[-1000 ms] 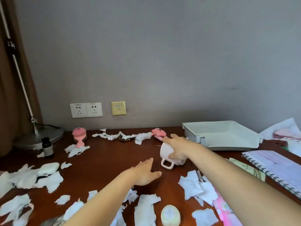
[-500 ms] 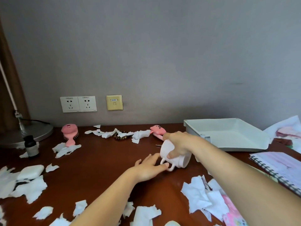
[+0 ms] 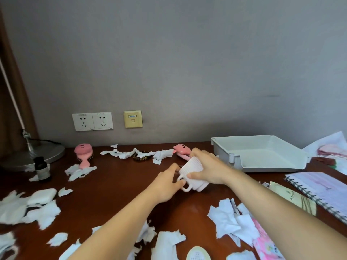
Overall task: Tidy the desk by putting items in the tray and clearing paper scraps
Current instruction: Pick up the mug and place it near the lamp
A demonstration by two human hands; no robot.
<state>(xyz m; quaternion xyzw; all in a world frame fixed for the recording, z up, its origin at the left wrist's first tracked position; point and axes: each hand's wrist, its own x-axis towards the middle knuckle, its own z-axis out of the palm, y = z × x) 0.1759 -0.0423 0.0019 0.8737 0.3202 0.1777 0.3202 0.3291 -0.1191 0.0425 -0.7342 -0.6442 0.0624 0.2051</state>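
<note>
A white ribbed mug (image 3: 193,174) lies tilted on its side at the middle of the brown desk (image 3: 116,184). My right hand (image 3: 208,168) is wrapped over its body from above. My left hand (image 3: 167,184) has its fingers at the mug's handle. The empty grey tray (image 3: 262,156) stands just to the right, against the wall. Torn white paper scraps (image 3: 231,222) lie all over the desk, in front, at the left and along the back.
A pink hairbrush (image 3: 83,154), a small dark bottle (image 3: 42,168) and a lamp base (image 3: 28,156) are at the back left. A pink clip (image 3: 181,150) and a bead bracelet (image 3: 141,156) lie behind the mug. A spiral notebook (image 3: 323,192) is at the right.
My right hand has tipped the mug and drawn it a little towards me. My left hand has moved forward from the bare desk to the mug's handle.
</note>
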